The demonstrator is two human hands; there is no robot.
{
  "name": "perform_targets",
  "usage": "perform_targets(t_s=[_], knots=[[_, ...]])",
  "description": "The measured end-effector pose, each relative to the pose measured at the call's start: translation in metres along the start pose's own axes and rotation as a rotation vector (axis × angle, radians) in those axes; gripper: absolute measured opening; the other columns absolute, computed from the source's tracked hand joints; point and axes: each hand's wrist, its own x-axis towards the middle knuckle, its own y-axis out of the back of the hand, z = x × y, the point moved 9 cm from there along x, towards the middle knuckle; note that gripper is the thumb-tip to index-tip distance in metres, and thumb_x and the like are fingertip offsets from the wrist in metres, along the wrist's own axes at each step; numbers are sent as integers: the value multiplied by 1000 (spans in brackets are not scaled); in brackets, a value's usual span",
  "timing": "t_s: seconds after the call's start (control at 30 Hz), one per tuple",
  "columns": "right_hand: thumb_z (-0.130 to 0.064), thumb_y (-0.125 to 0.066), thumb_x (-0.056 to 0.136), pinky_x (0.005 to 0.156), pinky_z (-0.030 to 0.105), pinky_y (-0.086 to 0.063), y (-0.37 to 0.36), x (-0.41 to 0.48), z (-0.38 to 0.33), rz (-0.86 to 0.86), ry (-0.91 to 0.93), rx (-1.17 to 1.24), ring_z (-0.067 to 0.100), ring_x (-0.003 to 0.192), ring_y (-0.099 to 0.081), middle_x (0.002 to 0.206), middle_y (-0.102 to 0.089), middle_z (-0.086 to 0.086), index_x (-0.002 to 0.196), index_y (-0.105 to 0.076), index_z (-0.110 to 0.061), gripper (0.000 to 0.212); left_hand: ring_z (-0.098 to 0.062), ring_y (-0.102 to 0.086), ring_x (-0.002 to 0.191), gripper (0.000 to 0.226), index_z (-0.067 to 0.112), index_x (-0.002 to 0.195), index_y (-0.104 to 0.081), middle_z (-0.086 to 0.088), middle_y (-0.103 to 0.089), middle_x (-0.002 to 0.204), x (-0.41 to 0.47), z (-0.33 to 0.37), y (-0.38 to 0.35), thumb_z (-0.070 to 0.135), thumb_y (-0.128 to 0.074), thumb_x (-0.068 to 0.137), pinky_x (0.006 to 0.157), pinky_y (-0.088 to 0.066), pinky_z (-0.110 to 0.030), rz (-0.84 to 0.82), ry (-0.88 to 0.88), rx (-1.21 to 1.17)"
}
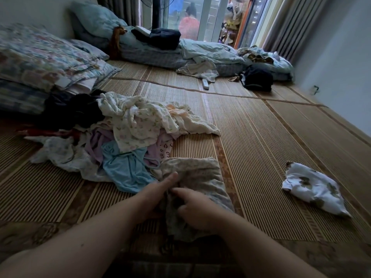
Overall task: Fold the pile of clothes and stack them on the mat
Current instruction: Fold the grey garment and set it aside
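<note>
1. Gripping a bunched fold of the beige small-print cotton garment point(198, 173), the right hand point(192, 211) has its fingers curled into the cloth in the lower centre of the frame.
2. The left hand point(158, 195) is just beside it, with the thumb lying straight on the same garment. Its other fingers are hidden, so I cannot tell whether it holds the cloth.
3. The garment lies on the striped woven straw mat point(261, 157), its far edge touching the loose pile of mixed clothes point(130, 127) at centre left. Cream floral pieces top the pile, a pale blue top point(124, 167) and lilac cloth lie lower down, and dark garments lie behind.
4. A folded white cloth with brown leaf print point(313, 189) sits alone on the mat at the right, well apart from the hands.
5. Patterned pillows point(40, 57) are stacked at upper left. A white remote control point(205, 84) and a dark bag point(258, 79) lie near rumpled bedding point(210, 51) at upper centre.
</note>
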Motion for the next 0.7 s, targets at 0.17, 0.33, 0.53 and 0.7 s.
perform_targets(t_s=[0.17, 0.33, 0.53, 0.7], knots=[[-12, -53, 90, 78, 16, -51, 75, -13, 31, 513, 77, 84, 3, 92, -61, 101, -66, -11, 109, -68, -24, 26, -25, -66, 93, 44, 14, 121, -57, -8, -67, 106, 5, 10, 2, 37, -67, 85, 75, -56, -35, 151, -43, 211], [-24, -60, 88, 93, 41, -52, 87, -14, 13, 576, 494, -489, 18, 111, -61, 116, -68, -5, 117, -65, -29, 30, -20, -66, 97, 18, 26, 108, -64, -2, -68, 107, 5, 37, -5, 34, -59, 92, 87, -54, -38, -7, -154, 497], [-52, -31, 97, 113, 48, -23, 69, 34, 42, 192, 183, -839, 28, 143, -18, 161, -9, -7, 145, -19, -51, 50, -23, -47, 121, 57, 23, 138, -43, -5, -51, 133, -10, 109, -13, 44, -59, 88, 101, -40, -39, 562, -602, 1087], [-70, -36, 87, 114, 52, -14, 78, 48, 93, 132, -124, -611, 29, 146, -4, 161, 4, -4, 148, -4, -47, 73, -28, 23, 144, 101, 22, 151, 13, -6, 20, 159, -2, 44, -78, 60, -49, 82, 115, 9, -57, 239, -387, 1457]])
